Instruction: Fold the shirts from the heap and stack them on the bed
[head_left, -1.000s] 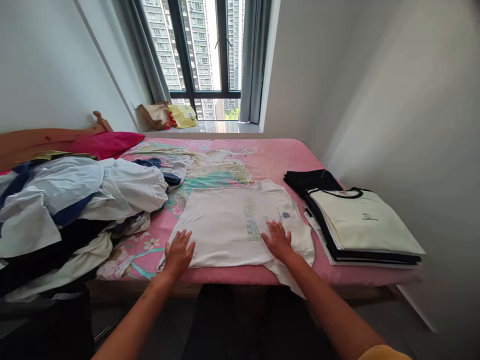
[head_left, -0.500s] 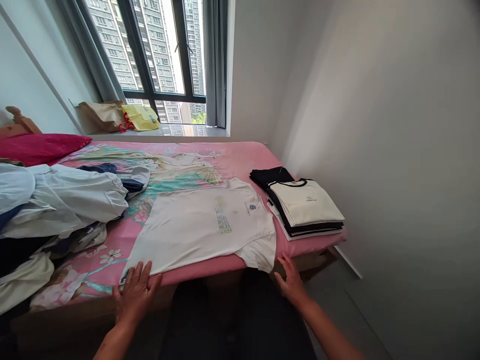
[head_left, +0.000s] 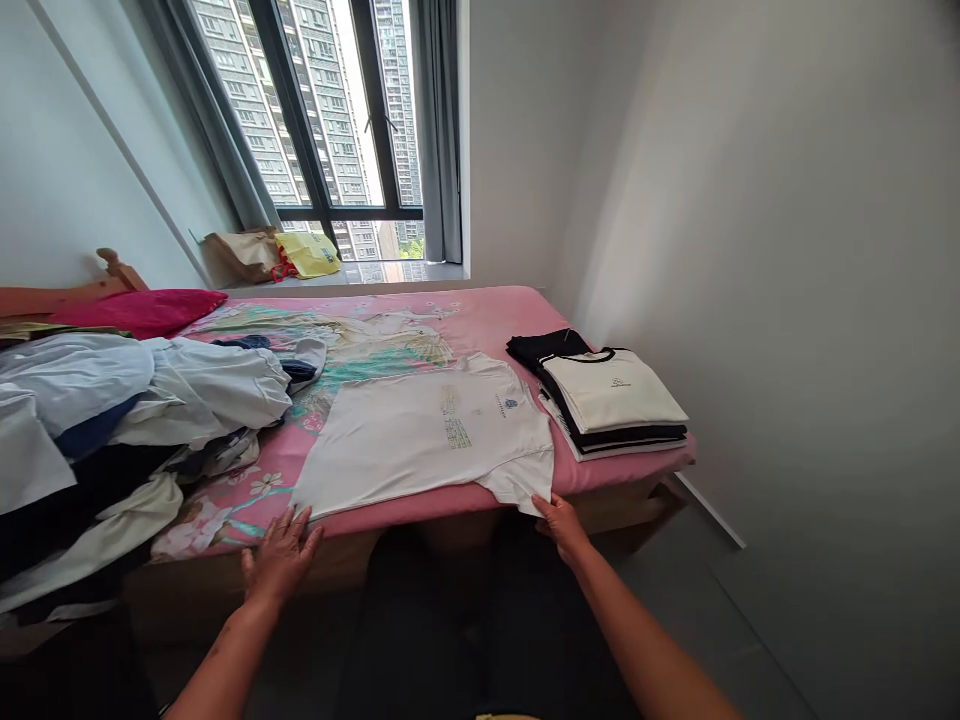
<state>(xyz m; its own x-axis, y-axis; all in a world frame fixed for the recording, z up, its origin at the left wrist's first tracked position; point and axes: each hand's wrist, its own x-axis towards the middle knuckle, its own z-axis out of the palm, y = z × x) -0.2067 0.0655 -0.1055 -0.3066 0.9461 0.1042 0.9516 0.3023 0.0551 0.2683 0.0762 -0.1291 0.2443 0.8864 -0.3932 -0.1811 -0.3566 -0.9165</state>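
A white T-shirt (head_left: 397,430) with small printed text and a dark logo lies spread flat on the bed, its collar toward the right. My left hand (head_left: 281,555) is open at the bed's front edge, fingertips by the shirt's lower hem corner. With thumb and fingers closed, my right hand (head_left: 559,525) pinches the edge of the near sleeve. To the right of the shirt stands a stack of folded shirts (head_left: 615,395), a cream one with a black collar on top and black ones beneath.
A large heap of loose clothes (head_left: 202,390) covers the left of the bed (head_left: 495,305). Behind it is a red pillow (head_left: 157,312). On the windowsill sit a brown paper bag (head_left: 244,255) and a yellow bag (head_left: 311,254). A wall (head_left: 787,280) rises on the right.
My right hand has moved left onto the near sleeve and closed on its edge. My left hand stays open near the hem corner. The view has shifted slightly left.
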